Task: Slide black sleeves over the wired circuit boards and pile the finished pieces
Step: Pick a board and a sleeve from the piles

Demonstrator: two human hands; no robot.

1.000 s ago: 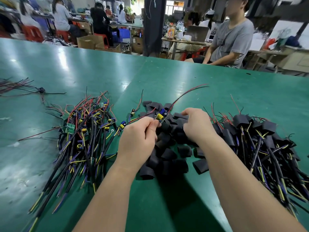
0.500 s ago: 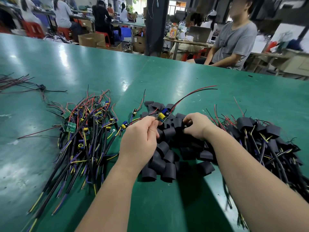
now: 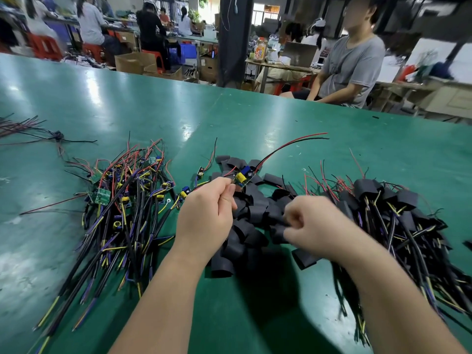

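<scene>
Blur smears the right hand [image 3: 315, 224], which has drawn back from the far side of the loose sleeves [image 3: 245, 236] toward the person since half a second ago. Its fingers are curled tight beside a sleeve, but whether they pinch it I cannot tell. The left hand [image 3: 207, 213] has hardly moved: thumb and forefinger pinch one wired circuit board [image 3: 242, 178] just above the sleeves, and its two leads [image 3: 293, 143], one red and one black, trail up to the right.

Three heaps lie on the green table [image 3: 281, 118]: bare wired boards [image 3: 122, 200] on the left, loose sleeves in the middle by both hands, and finished pieces [image 3: 398, 213] on the right. One stray board [image 3: 200, 172] lies between the left heap and the sleeves. One knotted wire bundle [image 3: 57, 136] sits far left.
</scene>
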